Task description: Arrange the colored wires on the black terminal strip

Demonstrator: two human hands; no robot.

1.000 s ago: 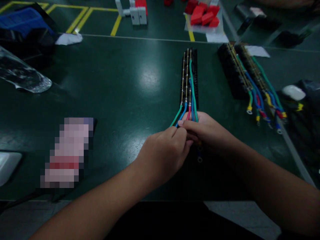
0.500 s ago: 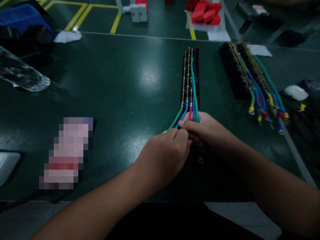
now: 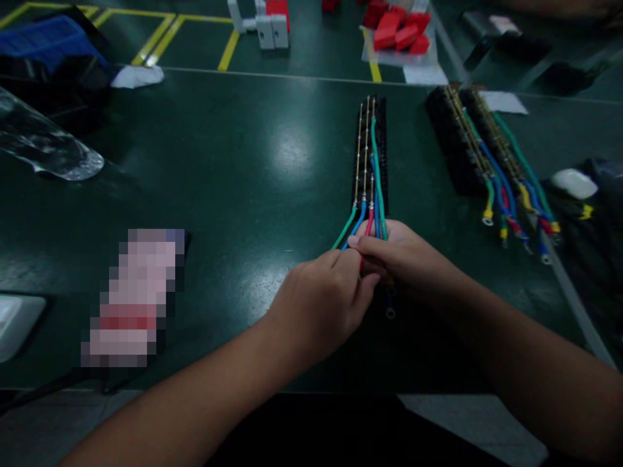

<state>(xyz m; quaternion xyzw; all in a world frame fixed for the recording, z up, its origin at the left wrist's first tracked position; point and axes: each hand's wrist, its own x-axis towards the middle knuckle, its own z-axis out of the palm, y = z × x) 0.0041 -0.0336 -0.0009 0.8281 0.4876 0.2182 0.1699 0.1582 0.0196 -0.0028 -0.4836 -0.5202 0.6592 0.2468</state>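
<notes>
A black terminal block strip point(image 3: 370, 149) with brass-coloured rods lies lengthwise in front of me, and green, blue and red wires point(image 3: 363, 224) run from its near end. My right hand point(image 3: 396, 250) is closed around the wire bundle, thumb on top. Against it, my left hand point(image 3: 326, 292) is closed on the wires' left side; a bit of red shows between its fingers, and the green wire runs down to it. A ring terminal point(image 3: 390, 312) hangs out below my right hand. The wire ends inside my fingers are hidden.
Two similar black blocks point(image 3: 460, 143) with wires lie to the right. A pixelated phone-like object point(image 3: 134, 298) and a clear plastic bag point(image 3: 53, 143) are on the left. Red parts point(image 3: 402, 29) and grey parts point(image 3: 272, 29) sit at the back; a blue bin point(image 3: 48, 42) stands far left.
My left thumb has shifted outward and red now shows between the left fingers. The green wire's yellow end no longer shows beside my left hand. My right hand keeps its hold.
</notes>
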